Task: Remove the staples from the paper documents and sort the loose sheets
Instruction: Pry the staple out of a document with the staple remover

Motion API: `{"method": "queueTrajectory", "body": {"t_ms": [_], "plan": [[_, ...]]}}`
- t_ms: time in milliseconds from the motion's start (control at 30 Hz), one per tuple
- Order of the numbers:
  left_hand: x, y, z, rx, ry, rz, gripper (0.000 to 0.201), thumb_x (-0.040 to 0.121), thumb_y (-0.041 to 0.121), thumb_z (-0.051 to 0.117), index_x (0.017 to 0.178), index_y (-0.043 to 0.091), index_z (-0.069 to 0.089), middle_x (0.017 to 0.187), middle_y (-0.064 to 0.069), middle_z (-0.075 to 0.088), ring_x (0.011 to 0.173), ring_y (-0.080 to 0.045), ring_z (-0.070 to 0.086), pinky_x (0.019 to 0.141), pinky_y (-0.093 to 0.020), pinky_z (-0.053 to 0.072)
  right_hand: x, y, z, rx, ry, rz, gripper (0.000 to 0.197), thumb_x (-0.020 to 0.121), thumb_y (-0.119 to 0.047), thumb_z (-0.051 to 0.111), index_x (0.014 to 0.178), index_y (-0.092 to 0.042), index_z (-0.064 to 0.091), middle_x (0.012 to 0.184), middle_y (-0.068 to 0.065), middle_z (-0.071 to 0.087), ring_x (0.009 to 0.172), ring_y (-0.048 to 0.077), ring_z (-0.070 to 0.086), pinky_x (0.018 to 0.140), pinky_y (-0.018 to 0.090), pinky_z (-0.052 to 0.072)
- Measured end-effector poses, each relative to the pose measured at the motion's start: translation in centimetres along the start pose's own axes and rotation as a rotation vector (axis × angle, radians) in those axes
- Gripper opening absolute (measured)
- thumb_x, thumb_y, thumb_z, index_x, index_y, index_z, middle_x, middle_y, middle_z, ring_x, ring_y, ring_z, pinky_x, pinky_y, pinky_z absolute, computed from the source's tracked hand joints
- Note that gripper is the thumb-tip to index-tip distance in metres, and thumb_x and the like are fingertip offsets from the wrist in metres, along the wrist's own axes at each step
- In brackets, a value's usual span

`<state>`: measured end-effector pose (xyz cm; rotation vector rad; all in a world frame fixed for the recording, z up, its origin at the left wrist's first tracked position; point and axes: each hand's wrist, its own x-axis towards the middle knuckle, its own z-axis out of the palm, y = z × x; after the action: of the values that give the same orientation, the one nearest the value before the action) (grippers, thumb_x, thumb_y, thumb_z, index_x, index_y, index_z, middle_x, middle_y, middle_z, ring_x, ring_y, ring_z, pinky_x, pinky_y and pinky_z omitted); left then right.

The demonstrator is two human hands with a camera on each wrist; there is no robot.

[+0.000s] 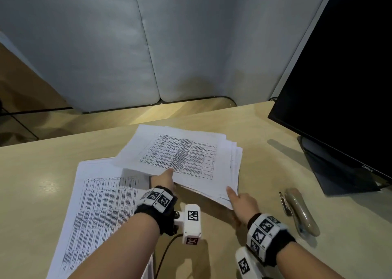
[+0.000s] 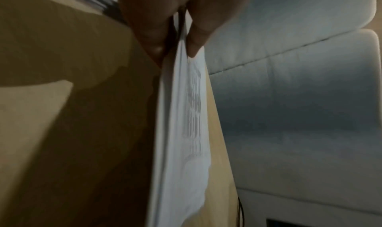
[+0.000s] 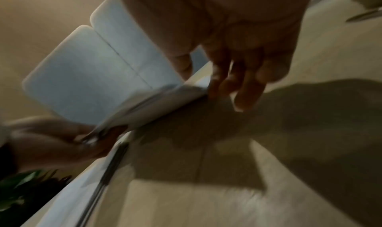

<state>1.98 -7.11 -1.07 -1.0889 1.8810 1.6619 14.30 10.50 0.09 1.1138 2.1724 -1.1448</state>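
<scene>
A stack of printed sheets (image 1: 184, 151) with a table of text on top is lifted off the wooden desk (image 1: 42, 172) at its near edge. My left hand (image 1: 169, 176) pinches that near edge, thumb on top and fingers underneath; the left wrist view shows the thumb and a finger clamping the stack (image 2: 181, 132). My right hand (image 1: 232, 193) holds the near right corner, thumb on top, with fairly straight fingers (image 3: 244, 90) at the underside of the stack (image 3: 157, 103). No staple is visible. A second printed document (image 1: 99, 204) lies flat on the desk at the left, partly under the stack.
A beige stapler (image 1: 301, 210) and a thin metal tool (image 1: 283, 202) lie right of my right hand. A dark monitor (image 1: 339, 77) on its stand fills the right side. Grey padded panels (image 1: 127, 45) close off the back of the desk.
</scene>
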Motion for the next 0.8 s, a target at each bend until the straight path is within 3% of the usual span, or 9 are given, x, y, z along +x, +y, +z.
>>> {"method": "queueTrajectory", "body": {"t_ms": [67,133,200,233,333,400,467,600,800], "plan": [[0.1,-0.4,0.3,0.017,0.002,-0.022,0.046,0.083,0.027,0.062,0.116,-0.004,0.054,0.070,-0.011,0.054,0.061,-0.024,0.052,0.062,-0.028,0.039,-0.1,0.3,1.4,0.276,-0.084,0.092,0.064,0.091,-0.062,0.036,0.097,-0.001,0.056,0.067,0.016,0.062,0.043,0.023,0.053,0.042,0.025,0.043],[-0.3,-0.6,0.5,0.019,-0.027,-0.033,0.045,0.085,0.022,0.061,0.119,-0.005,0.052,0.093,-0.018,0.064,0.070,-0.026,0.059,0.054,-0.025,0.037,0.5,0.9,2.4,0.538,-0.114,0.128,0.062,0.084,-0.063,0.051,0.104,-0.005,0.053,0.074,0.020,0.064,0.043,0.025,0.053,0.043,0.027,0.044],[-0.4,-1.2,0.7,-0.024,-0.095,-0.049,0.049,0.086,0.016,0.062,0.126,-0.006,0.047,0.119,-0.018,0.058,0.086,-0.027,0.062,0.055,-0.025,0.043,1.1,1.0,2.5,0.771,-0.122,0.131,0.048,0.082,-0.041,0.068,0.113,-0.007,0.053,0.088,0.019,0.065,0.044,0.025,0.056,0.049,0.029,0.046],[-0.6,-1.4,0.7,-0.068,-0.119,-0.065,0.053,0.085,0.014,0.064,0.129,-0.006,0.044,0.120,-0.017,0.057,0.085,-0.024,0.062,0.055,-0.025,0.045,1.4,0.9,2.3,0.877,-0.116,0.125,0.041,0.082,-0.027,0.071,0.115,-0.007,0.055,0.094,0.018,0.066,0.049,0.025,0.060,0.053,0.032,0.050],[-1.0,-2.6,0.5,-0.066,-0.179,-0.090,0.040,0.080,0.010,0.070,0.112,-0.008,0.053,0.087,-0.012,0.066,0.064,-0.017,0.063,0.045,-0.019,0.050,2.7,0.7,1.2,1.097,-0.015,0.060,0.037,0.082,0.000,0.066,0.117,-0.005,0.057,0.107,0.016,0.067,0.087,0.034,0.066,0.071,0.045,0.056],[-1.5,-3.2,0.3,0.002,-0.276,-0.109,0.017,0.082,0.007,0.067,0.088,-0.006,0.057,0.060,-0.010,0.066,0.049,-0.017,0.061,0.044,-0.020,0.050,3.5,0.6,0.7,1.078,0.079,0.037,0.041,0.081,0.010,0.062,0.118,-0.003,0.055,0.105,0.014,0.066,0.095,0.035,0.062,0.080,0.049,0.052],[-2.9,-3.1,0.0,0.108,-0.382,-0.116,0.019,0.089,0.013,0.059,0.074,0.001,0.056,0.047,-0.007,0.062,0.039,-0.016,0.059,0.039,-0.020,0.048,4.1,0.8,0.0,1.000,0.140,0.038,0.043,0.080,0.016,0.059,0.117,-0.003,0.054,0.102,0.014,0.064,0.095,0.032,0.061,0.088,0.048,0.049],[-5.2,-1.7,-0.7,0.411,-0.538,-0.016,0.037,0.093,0.030,0.053,0.066,0.004,0.054,0.047,-0.010,0.059,0.038,-0.020,0.054,0.043,-0.021,0.045,5.6,1.9,-1.8,0.795,0.168,-0.003,0.048,0.075,0.018,0.062,0.117,-0.005,0.056,0.106,0.015,0.065,0.104,0.035,0.061,0.097,0.052,0.046],[-5.7,1.6,0.0,0.284,-0.532,0.247,0.026,0.093,0.016,0.052,0.072,0.001,0.055,0.050,-0.007,0.057,0.036,-0.015,0.052,0.039,-0.019,0.044,6.9,2.8,-6.7,0.377,0.076,-0.075,0.051,0.076,0.019,0.060,0.121,-0.003,0.055,0.110,0.014,0.063,0.102,0.030,0.058,0.095,0.040,0.045]]}}
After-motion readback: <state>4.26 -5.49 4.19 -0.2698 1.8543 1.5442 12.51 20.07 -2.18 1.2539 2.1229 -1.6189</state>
